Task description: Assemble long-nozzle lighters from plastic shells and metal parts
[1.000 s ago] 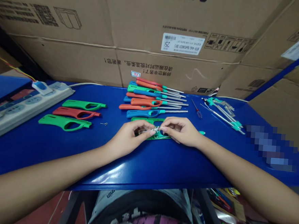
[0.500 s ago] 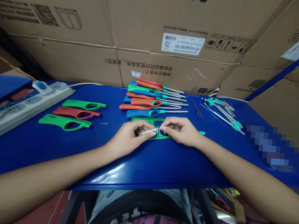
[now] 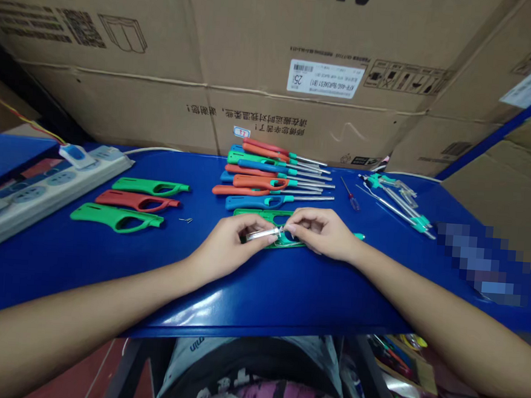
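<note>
My left hand (image 3: 239, 239) is closed on a small clear gas tank (image 3: 263, 234), held slanted over an opened green lighter shell (image 3: 250, 212) on the table. My right hand (image 3: 320, 232) pinches at the right end of the tank, where a small metal part shows; what lies between its fingertips is too small to make out. Both hands hide much of the shell. A teal tip (image 3: 359, 236) pokes out right of my right hand. Just behind lie several stick lighters with metal tubes, the nearest a blue lighter (image 3: 258, 203).
Left on the blue table (image 3: 185, 302) are green and red handle shells (image 3: 131, 200), several tiny screws (image 3: 186, 220) and a power strip (image 3: 52, 187). To the right lie a screwdriver (image 3: 353, 199) and loose metal tubes (image 3: 403, 208). A cardboard wall (image 3: 140, 99) stands behind.
The clear gas tank has turned slightly in my left hand. Both hands otherwise stay in almost the same place over the green shell.
</note>
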Demonstrator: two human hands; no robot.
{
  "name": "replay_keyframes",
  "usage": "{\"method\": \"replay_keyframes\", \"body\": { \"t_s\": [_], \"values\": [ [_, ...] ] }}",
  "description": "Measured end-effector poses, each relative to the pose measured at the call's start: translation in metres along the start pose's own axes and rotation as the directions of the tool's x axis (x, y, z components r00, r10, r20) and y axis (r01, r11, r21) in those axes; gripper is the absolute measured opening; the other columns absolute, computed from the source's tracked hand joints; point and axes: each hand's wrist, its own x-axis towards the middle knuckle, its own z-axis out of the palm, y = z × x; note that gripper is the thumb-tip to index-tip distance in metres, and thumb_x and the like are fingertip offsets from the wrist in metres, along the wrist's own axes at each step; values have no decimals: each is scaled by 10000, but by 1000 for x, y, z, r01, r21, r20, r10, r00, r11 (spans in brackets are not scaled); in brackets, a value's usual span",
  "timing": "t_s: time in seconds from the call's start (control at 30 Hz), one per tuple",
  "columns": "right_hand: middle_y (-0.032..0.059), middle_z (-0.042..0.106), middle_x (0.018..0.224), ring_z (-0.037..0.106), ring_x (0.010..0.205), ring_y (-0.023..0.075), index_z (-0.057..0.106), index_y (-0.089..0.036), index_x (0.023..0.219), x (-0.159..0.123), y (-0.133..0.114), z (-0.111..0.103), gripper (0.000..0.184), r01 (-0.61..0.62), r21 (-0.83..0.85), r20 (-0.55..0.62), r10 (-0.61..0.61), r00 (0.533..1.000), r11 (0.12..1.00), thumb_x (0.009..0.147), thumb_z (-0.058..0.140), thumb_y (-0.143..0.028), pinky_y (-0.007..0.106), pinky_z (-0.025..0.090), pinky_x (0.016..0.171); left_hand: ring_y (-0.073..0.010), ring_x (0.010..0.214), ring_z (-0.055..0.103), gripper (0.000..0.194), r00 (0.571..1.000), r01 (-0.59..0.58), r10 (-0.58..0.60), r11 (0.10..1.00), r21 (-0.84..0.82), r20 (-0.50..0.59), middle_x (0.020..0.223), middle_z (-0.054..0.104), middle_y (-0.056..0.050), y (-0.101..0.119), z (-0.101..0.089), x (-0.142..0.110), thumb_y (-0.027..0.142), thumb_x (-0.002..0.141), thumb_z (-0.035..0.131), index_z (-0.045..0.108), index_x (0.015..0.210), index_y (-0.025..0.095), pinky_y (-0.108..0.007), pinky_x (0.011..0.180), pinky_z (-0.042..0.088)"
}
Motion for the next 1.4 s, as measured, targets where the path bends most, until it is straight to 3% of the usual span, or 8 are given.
{"method": "replay_keyframes", "body": {
  "t_s": [0.5, 0.7, 1.07, 1.4],
  "values": [
    [0, 590, 688, 442, 567, 84, 685, -142, 842, 1, 5, 0, 277, 44, -48, 6, -44, 999, 998, 858, 697, -418, 236, 350, 519, -135, 720, 620, 187, 1000, -17, 18, 997, 77, -14, 860, 748, -13, 2, 0, 1, 338, 867, 698, 737, 954, 177, -237, 644, 455],
    [-9, 559, 652, 449, 575, 95, 666, -143, 822, 1, 5, 1, 344, -2, -100, 0, 2, 1000, 995, 826, 713, -484, 234, 355, 532, -141, 721, 635, 170, 998, -43, 50, 986, 159, -42, 885, 761, -15, 5, 2, -2, 329, 880, 690, 746, 947, 183, -236, 635, 450],
    [-15, 540, 649, 429, 567, 88, 646, -139, 815, 0, 3, 3, 355, -39, -98, 4, 39, 999, 994, 839, 684, -492, 228, 335, 525, -142, 707, 635, 227, 999, -23, 28, 989, 144, -29, 882, 768, -11, 5, 3, -2, 397, 897, 668, 757, 947, 195, -236, 612, 448],
    [-15, 527, 647, 413, 556, 87, 649, -132, 844, -2, 5, 4, 318, -40, -143, 18, 44, 999, 989, 869, 654, -449, 224, 318, 509, -154, 758, 670, 192, 998, -45, 50, 989, 142, -30, 925, 777, -18, 3, 5, -3, 356, 902, 669, 761, 958, 197, -248, 663, 483]
  ]
}}
